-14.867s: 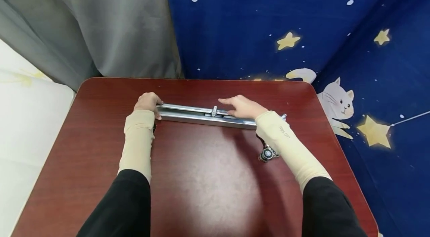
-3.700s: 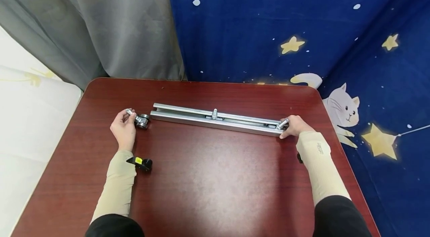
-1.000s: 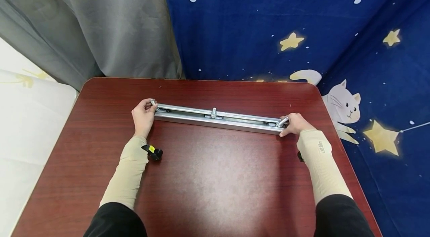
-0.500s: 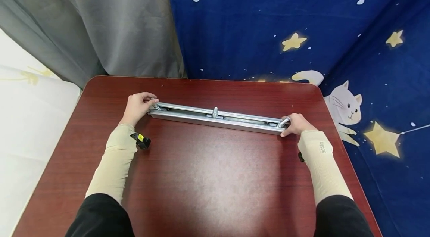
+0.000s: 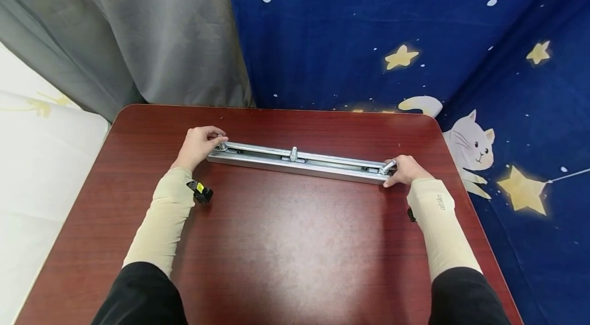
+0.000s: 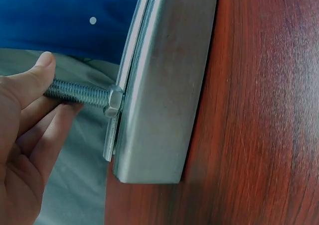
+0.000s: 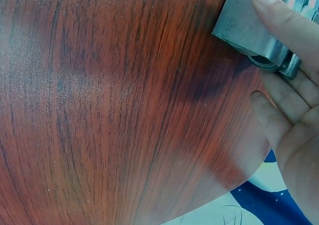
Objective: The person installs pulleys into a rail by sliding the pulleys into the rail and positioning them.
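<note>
A long silver metal channel, slotted along its top, lies across the table. My left hand pinches the threaded bolt of a roller trolley between thumb and fingers at the channel's left end. This bolt stands up out of the slot, with a hex nut at its base; the rollers are hidden inside. My right hand grips the right end, its thumb on the channel's side wall. Another bolt leans beside that hand, and a third bolt rises from the middle.
The channel rests on a reddish-brown wooden table with rounded far corners. Behind it hang a grey curtain and a dark blue curtain with stars and a cat. White cloth is at the left.
A trolley that my left hand held beside the channel's left end now sits inside it. Over the last half second, that hand and bolt have slid slightly right. My right hand stays put.
</note>
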### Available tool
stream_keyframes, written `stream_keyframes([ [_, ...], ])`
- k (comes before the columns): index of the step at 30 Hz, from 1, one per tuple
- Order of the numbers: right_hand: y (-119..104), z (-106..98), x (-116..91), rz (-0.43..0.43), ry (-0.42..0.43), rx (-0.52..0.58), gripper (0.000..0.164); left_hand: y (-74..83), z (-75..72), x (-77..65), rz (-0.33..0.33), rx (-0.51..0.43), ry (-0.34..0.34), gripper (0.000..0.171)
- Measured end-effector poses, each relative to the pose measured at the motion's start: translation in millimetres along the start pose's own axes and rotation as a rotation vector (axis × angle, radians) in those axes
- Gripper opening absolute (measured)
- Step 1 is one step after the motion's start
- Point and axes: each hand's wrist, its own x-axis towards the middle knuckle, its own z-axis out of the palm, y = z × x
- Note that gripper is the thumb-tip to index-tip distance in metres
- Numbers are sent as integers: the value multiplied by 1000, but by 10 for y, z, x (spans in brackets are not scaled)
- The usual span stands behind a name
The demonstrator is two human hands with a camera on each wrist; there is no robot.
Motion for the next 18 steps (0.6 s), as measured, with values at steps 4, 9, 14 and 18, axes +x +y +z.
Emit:
stream_keyframes([
  [4, -4, 10, -7, 5, 0, 0, 73, -7, -29, 16, -30, 6, -43, 24],
  [9, 14, 33, -12, 16, 5, 3, 72, 1, -57, 23, -45, 8, -103, 24],
  [14, 18, 38, -26, 17, 21, 8, 72, -2, -46, 30, -24, 12, -117, 19],
  [18, -13, 30, 3, 19, 14, 12, 71, -26, -42, 10, -39, 5, -98, 22],
])
